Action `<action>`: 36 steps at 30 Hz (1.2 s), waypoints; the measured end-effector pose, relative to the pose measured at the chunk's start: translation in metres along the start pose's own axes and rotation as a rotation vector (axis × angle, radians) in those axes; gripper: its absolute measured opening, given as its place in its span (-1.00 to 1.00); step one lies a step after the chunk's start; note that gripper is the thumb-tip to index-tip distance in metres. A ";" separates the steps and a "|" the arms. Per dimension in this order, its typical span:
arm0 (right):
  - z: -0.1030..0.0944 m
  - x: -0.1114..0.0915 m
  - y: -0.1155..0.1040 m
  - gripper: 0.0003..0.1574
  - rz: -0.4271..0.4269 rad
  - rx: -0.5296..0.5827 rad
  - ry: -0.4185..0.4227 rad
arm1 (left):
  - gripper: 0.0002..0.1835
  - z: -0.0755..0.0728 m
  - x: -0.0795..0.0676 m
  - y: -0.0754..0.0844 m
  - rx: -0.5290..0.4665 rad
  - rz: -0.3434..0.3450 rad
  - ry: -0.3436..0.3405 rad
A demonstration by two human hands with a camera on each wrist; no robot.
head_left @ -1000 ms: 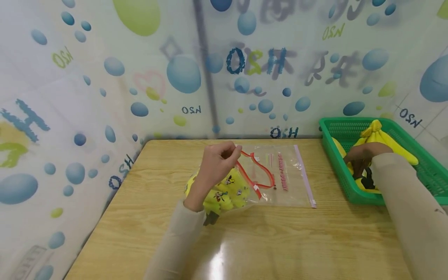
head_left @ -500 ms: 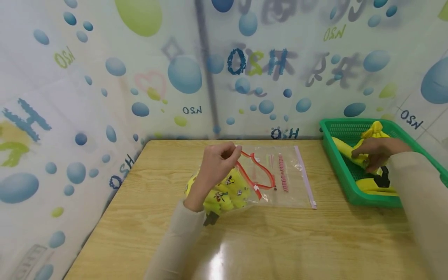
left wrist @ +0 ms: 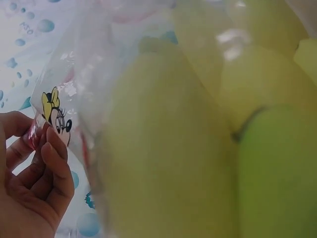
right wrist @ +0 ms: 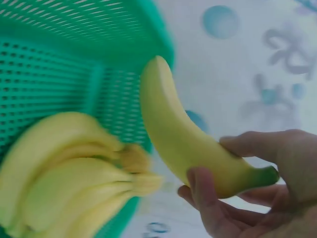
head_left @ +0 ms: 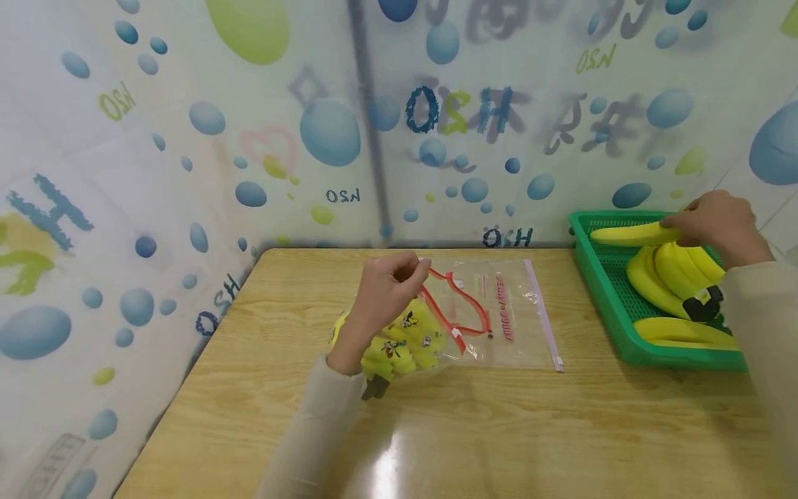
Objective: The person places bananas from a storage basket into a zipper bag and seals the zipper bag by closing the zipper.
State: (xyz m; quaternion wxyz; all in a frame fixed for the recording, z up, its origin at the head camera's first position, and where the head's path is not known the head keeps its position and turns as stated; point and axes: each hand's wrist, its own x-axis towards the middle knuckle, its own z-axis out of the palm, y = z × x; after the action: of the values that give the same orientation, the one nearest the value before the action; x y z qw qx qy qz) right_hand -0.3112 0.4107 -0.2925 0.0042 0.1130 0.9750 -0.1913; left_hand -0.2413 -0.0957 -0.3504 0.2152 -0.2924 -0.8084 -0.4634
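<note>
Right hand [head_left: 720,225], at frame right: fingers clamped on a single banana [head_left: 630,235] near its stem end, above the green plastic basket [head_left: 594,298]. Left hand [head_left: 386,287], at centre: pinching the red-zip bag [head_left: 442,321]. Advisable: light pressure, banana lifted clear, bag mouth wide.

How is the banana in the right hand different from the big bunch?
The banana is single; the bunch is several joined together. The right hand holds the banana; the bunch lies in the basket. The banana has a green end; the bunch's joined end is yellowish. Both are yellow and curved.
</note>
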 end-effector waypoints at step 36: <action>0.080 -0.161 -0.160 -0.58 -0.595 0.462 0.255 | -0.85 -0.016 0.000 0.009 -0.004 -0.162 -0.105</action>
State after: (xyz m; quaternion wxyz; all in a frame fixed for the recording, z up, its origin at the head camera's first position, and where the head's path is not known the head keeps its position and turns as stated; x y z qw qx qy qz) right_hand -0.1929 0.2018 -0.2989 -0.1981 -0.1537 0.8891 -0.3830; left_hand -0.2341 -0.1056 -0.3370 0.1339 -0.2504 -0.8385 -0.4651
